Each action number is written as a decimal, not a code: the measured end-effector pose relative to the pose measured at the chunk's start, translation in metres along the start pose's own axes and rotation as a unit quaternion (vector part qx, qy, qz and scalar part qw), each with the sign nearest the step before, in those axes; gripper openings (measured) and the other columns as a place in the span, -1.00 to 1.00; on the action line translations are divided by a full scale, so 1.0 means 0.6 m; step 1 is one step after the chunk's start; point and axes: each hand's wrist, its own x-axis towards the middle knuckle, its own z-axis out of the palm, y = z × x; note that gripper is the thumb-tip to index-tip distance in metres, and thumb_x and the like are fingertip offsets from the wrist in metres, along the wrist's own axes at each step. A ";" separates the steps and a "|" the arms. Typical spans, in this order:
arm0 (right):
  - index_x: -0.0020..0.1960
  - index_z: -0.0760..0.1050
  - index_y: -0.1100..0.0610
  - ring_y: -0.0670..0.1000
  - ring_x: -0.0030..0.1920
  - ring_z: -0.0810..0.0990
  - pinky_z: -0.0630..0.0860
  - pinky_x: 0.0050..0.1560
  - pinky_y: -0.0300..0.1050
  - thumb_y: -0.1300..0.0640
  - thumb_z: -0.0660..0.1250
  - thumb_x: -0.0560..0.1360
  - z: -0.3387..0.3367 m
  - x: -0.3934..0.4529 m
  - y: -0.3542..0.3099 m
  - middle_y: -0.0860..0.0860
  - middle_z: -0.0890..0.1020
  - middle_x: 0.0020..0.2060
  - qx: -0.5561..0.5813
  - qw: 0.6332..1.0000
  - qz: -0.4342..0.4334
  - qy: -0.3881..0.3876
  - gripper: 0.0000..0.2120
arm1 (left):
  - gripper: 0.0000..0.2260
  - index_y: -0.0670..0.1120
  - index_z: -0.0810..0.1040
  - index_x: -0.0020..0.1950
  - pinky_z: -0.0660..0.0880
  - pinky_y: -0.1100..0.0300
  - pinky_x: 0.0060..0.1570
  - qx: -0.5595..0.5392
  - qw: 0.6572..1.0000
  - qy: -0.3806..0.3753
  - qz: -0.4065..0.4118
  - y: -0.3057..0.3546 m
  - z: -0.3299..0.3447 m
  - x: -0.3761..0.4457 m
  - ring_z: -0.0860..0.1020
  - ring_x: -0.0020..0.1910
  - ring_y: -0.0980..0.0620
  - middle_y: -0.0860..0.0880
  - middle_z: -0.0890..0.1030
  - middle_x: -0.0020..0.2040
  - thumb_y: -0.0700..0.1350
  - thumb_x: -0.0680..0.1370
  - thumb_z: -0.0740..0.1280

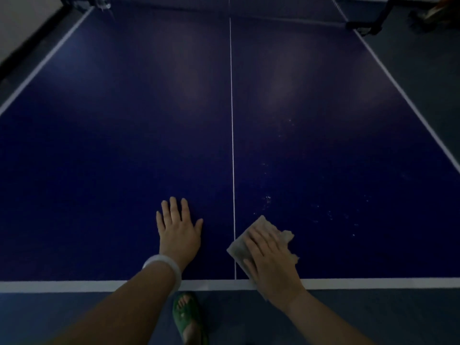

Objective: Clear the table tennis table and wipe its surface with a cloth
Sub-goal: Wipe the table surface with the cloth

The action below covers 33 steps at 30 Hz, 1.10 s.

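table [124, 145]: dark blue, white-lined | cloth [239, 247]: pale, crumpled, flat near front edge

Dim light. A grey-blue floor [423, 70] lies all round, with a pale wall [22, 23] at far left above a dark skirting [32, 46] (top right blurred, unreadable).

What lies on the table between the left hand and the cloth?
In the head view, only bare blue table and its white centre line lie between the left hand and the cloth.
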 end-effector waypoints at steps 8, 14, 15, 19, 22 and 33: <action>0.60 -0.22 0.07 -0.01 0.58 -0.19 -0.11 0.53 0.11 -0.09 -0.21 0.66 0.025 0.086 0.037 0.00 -0.13 0.60 0.000 0.996 -0.015 -0.083 -0.43 | -0.36 -0.14 -0.10 0.58 -0.17 -0.16 0.51 0.044 0.997 0.065 -0.008 0.000 0.036 -0.006 -0.17 0.56 -0.19 -0.22 -0.09 0.58 0.19 0.59 -0.26; 0.57 -0.35 -0.06 0.13 0.56 -0.30 -0.24 0.53 0.21 -0.17 -0.17 0.65 -0.011 0.208 0.129 0.02 -0.30 0.57 -0.008 0.980 0.157 -0.121 -0.41 | -0.38 -0.12 -0.07 0.58 -0.11 -0.17 0.52 0.042 0.996 0.074 -0.010 -0.007 0.047 0.001 -0.15 0.56 -0.16 -0.20 -0.06 0.58 0.20 0.61 -0.22; 0.58 -0.32 -0.04 0.15 0.56 -0.29 -0.22 0.53 0.23 -0.16 -0.14 0.65 -0.012 0.207 0.123 0.04 -0.29 0.57 -0.002 0.977 0.173 -0.128 -0.40 | -0.39 -0.12 -0.07 0.58 -0.11 -0.17 0.52 0.040 0.996 0.074 -0.009 -0.008 0.047 0.001 -0.16 0.56 -0.16 -0.20 -0.07 0.58 0.20 0.61 -0.22; 0.60 -0.23 0.06 0.22 0.57 -0.15 -0.08 0.52 0.28 -0.16 -0.20 0.64 0.013 0.130 0.029 0.14 -0.16 0.59 -0.018 0.985 0.149 -0.081 -0.40 | -0.39 -0.12 -0.07 0.58 -0.12 -0.17 0.52 0.033 0.996 0.077 -0.005 -0.009 0.048 0.000 -0.18 0.56 -0.16 -0.20 -0.08 0.58 0.19 0.62 -0.19; 0.61 -0.09 0.05 0.19 0.58 -0.04 0.00 0.52 0.28 -0.15 -0.18 0.64 0.015 0.109 0.003 0.12 -0.04 0.59 0.024 0.988 0.129 -0.083 -0.41 | -0.38 -0.12 -0.07 0.58 -0.14 -0.16 0.52 0.023 0.997 0.074 -0.001 -0.008 0.045 -0.001 -0.19 0.56 -0.15 -0.20 -0.10 0.58 0.19 0.61 -0.18; 0.57 -0.32 -0.14 0.16 0.57 -0.25 -0.25 0.50 0.30 -0.18 -0.19 0.65 0.000 0.296 0.068 0.03 -0.28 0.57 0.053 0.970 0.215 -0.097 -0.44 | -0.39 -0.11 -0.10 0.57 -0.13 -0.16 0.52 0.027 0.996 0.080 -0.009 -0.007 0.050 -0.001 -0.21 0.55 -0.14 -0.18 -0.11 0.58 0.20 0.61 -0.22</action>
